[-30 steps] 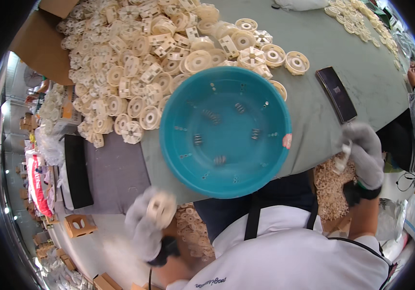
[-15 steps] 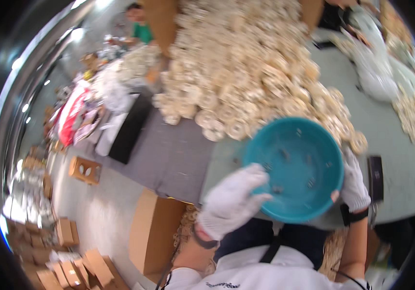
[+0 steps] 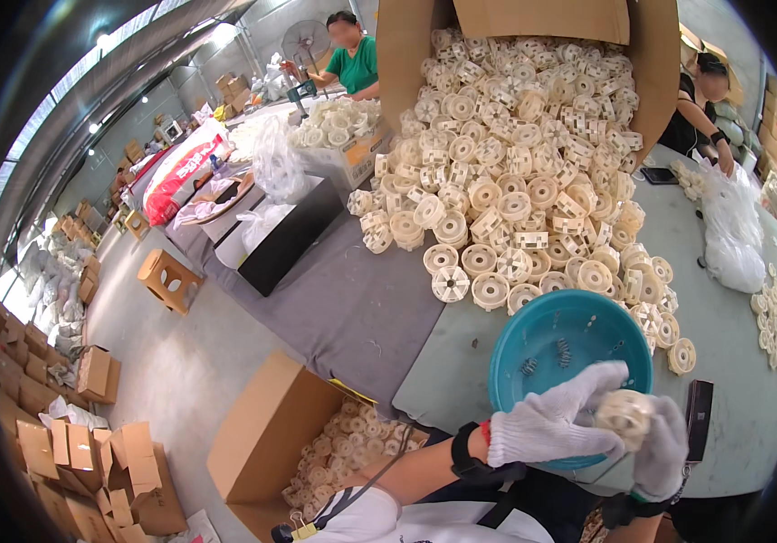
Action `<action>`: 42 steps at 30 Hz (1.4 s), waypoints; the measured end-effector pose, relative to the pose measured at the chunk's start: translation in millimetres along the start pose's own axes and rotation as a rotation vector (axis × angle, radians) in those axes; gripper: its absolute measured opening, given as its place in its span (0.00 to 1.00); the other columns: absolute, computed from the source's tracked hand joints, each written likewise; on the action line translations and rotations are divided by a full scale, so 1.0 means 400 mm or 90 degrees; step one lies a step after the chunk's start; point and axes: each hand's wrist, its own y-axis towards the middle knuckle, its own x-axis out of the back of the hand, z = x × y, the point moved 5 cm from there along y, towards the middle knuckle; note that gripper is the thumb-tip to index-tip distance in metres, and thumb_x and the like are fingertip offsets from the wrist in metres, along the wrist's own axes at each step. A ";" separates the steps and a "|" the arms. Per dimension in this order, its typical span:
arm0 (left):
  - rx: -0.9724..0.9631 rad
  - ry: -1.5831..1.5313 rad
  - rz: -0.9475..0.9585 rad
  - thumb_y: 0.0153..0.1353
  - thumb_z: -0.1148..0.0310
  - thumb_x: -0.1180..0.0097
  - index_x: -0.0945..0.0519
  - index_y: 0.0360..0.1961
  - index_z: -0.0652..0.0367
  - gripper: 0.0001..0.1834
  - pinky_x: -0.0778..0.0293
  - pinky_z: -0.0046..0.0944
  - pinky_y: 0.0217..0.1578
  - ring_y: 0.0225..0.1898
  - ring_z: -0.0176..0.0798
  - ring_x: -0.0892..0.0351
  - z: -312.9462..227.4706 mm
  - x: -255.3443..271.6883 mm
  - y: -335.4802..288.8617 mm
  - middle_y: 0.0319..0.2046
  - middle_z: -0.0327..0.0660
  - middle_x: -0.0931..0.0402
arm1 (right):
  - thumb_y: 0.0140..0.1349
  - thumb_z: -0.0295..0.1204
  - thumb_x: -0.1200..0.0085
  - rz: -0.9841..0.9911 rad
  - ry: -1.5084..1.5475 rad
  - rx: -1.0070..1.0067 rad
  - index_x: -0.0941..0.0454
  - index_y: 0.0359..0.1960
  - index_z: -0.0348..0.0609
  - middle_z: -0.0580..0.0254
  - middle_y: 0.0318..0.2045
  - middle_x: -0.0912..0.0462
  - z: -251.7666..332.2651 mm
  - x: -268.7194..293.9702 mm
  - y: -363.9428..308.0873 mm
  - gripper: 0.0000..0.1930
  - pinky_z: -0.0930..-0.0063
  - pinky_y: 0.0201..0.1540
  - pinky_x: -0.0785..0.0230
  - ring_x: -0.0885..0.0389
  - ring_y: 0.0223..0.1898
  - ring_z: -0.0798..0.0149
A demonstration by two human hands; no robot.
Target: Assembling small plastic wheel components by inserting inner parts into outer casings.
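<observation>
My left hand [image 3: 558, 418], in a white knitted glove, reaches across the near rim of a teal plastic bowl [image 3: 508, 339]. Its fingers and thumb close on the left side of a round cream plastic wheel-like part [image 3: 625, 416], slightly blurred. My right hand [image 3: 662, 452], gloved too, is wrapped round the same part from the right. Inside the bowl lie small dark coiled pieces that look like springs [image 3: 564, 353]. Beyond the bowl spreads a big heap of similar cream parts [image 3: 515, 172], spilling from a tipped cardboard box [image 3: 655, 81].
Right of the bowl lies a dark narrow box [image 3: 699, 421]. A plastic bag [image 3: 732, 235] and flat cream pieces [image 3: 773, 326] lie further right. An open carton of cream parts [image 3: 262, 434] stands below the table's left edge. Co-workers [image 3: 352, 68] sit beyond, left and right [image 3: 698, 104].
My hands have left the bowl's sides and come together over its near right rim, now with a cream wheel-like part between them. The view has shifted, showing more of the far side.
</observation>
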 end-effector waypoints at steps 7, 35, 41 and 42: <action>0.186 -0.047 -0.057 0.62 0.65 0.30 0.29 0.51 0.60 0.23 0.23 0.32 0.50 0.49 0.28 0.23 0.050 0.016 -0.020 0.44 0.39 0.21 | 0.72 0.24 0.57 -0.023 -0.227 -0.115 0.25 0.53 0.30 0.56 0.45 0.19 0.005 -0.099 0.050 0.14 0.71 0.55 0.30 0.23 0.49 0.69; 0.064 0.186 -0.223 0.63 0.65 0.34 0.23 0.55 0.55 0.20 0.23 0.34 0.46 0.45 0.33 0.18 0.049 0.065 -0.006 0.42 0.39 0.17 | 0.56 0.11 0.46 -0.171 -0.385 0.184 0.23 0.56 0.33 0.57 0.41 0.19 0.030 -0.178 0.008 0.23 0.71 0.48 0.27 0.19 0.40 0.65; -0.025 0.258 -0.203 0.64 0.67 0.38 0.24 0.59 0.53 0.21 0.21 0.38 0.48 0.47 0.48 0.15 0.046 0.047 -0.019 0.46 0.43 0.16 | 0.56 0.11 0.45 0.009 -0.543 0.315 0.25 0.56 0.35 0.49 0.46 0.21 0.046 -0.191 0.050 0.24 0.65 0.50 0.26 0.20 0.44 0.53; 0.001 0.248 -0.196 0.64 0.68 0.38 0.23 0.58 0.53 0.21 0.21 0.38 0.48 0.47 0.48 0.15 0.056 0.042 -0.016 0.45 0.43 0.16 | 0.55 0.11 0.45 -0.006 -0.515 0.282 0.24 0.54 0.35 0.50 0.44 0.22 0.041 -0.186 0.054 0.22 0.65 0.49 0.26 0.20 0.43 0.53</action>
